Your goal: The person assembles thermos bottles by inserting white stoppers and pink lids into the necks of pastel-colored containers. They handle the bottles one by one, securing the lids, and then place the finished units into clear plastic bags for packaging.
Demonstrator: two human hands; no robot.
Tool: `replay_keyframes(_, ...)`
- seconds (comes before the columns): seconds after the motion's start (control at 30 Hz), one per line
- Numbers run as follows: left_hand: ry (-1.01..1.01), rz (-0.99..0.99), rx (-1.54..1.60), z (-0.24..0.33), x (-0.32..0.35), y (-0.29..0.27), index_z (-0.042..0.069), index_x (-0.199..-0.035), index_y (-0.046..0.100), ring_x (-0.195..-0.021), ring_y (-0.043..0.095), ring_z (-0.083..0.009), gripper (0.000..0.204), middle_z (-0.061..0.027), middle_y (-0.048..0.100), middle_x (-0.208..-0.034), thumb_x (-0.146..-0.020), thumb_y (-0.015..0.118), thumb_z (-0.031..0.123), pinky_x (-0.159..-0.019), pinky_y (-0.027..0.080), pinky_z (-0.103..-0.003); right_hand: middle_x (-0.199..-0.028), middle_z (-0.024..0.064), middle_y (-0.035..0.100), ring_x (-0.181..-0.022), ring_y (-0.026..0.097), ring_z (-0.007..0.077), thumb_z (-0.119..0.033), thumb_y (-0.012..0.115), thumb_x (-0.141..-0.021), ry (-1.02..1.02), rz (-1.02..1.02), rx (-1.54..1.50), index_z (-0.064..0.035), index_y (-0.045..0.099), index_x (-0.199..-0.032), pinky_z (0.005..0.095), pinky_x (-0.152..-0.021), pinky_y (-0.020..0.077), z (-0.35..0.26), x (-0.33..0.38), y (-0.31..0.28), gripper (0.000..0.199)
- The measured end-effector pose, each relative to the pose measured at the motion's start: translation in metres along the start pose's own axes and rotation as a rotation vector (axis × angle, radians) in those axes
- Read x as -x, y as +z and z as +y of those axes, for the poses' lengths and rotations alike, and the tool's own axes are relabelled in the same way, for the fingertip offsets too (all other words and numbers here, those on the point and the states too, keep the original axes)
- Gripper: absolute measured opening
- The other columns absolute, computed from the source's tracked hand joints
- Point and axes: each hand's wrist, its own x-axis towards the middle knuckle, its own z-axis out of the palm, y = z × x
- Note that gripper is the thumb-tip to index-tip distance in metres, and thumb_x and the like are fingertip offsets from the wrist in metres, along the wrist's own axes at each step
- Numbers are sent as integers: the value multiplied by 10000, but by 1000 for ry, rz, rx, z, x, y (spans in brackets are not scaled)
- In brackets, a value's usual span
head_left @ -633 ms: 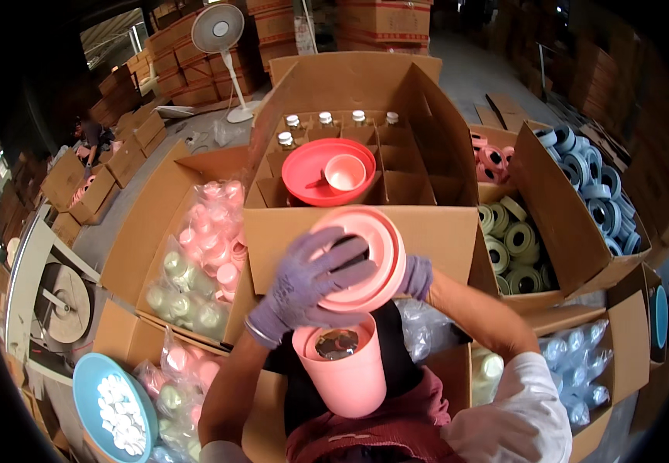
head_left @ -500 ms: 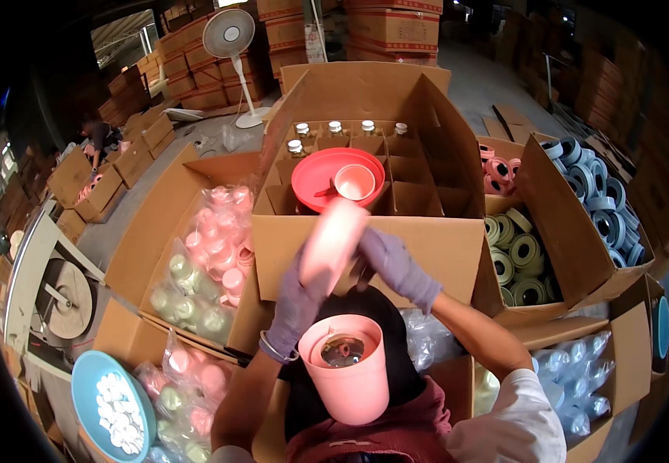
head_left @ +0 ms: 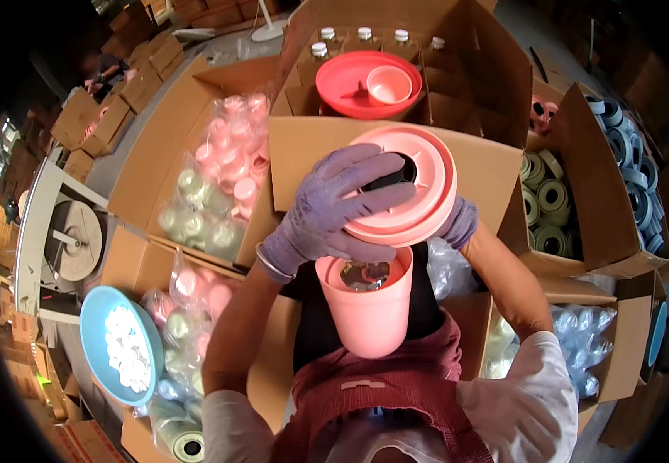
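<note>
Our left hand [head_left: 323, 204] grips the round pink piece [head_left: 432, 181], now turned from edge-on to face us; our right hand [head_left: 460, 223] shows no clear grip. The pink canister [head_left: 365, 315] remains uncovered.

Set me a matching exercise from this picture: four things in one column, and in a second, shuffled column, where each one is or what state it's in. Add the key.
Things
1. pink round piece
2. red dish
3. blue basin
4. pink bucket

Places and states
A. Holds a pile of small white pieces
B. Near the person's lap, with a shiny item inside
C. Has the fingers of the left hand across its face
D. At the divided carton, with a small pink cup in it

Pairs: 1-C, 2-D, 3-A, 4-B
</note>
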Motion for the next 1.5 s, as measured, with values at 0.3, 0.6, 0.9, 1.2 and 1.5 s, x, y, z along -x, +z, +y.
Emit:
replay_keyframes(0.3, -207, -167, 358, -8, 83, 4, 41, -1205, 656, -1184, 572, -349, 652, -121, 637, -1239, -648, 856, 315, -1037, 440, -455, -1237, 147, 620, -1167, 588, 262, -235, 422, -1010, -607, -184, 791, 20, 608, -1188, 347, -1015, 442, 12, 29, -21, 363)
replay_keyframes(0.6, -279, -254, 150, 45, 67, 13, 3, -1208, 606, -1166, 561, -344, 690, -153, 620, -1215, -699, 806, 423, -1038, 420, -487, -1147, 152, 651, -1125, 586, 200, -206, 354, -1033, -173, -275, 134, 73, 581, -1212, 291, -1007, 436, 61, 14, -30, 402)
replay_keyframes(0.9, -781, 162, 1014, 32, 98, 39, -19, -1439, 388, -1359, 392, -208, 443, -106, 397, -1489, -1025, 383, 138, -1160, 275, -351, -1246, 186, 626, -1245, 531, 313, -261, 611, -930, -861, -245, 1040, -34, 639, -1219, 444, -1067, 395, 34, 68, -16, 368)
replay_keyframes(1.2, -1334, -297, 753, 56, 159, 110, -10, -1235, 557, -1070, 600, -153, 328, -73, 628, -1193, -983, 580, 198, -914, 491, -316, -1019, 186, 598, -799, 611, 319, -220, 634, -842, -272, 430, 1092, -60, 600, -1309, 362, -761, 513, 38, 211, -32, 494)
replay_keyframes(1.5, 85, -254, 68, 116, 62, 60, 45, -980, 678, -1021, 655, -296, 288, -121, 672, -1026, -705, 693, 129, -925, 512, -455, -1199, 161, 598, -1100, 578, 267, -359, 495, -992, -200, 463, 177, 3, 554, -1280, 350, -1021, 439, 124, 188, -121, 467)
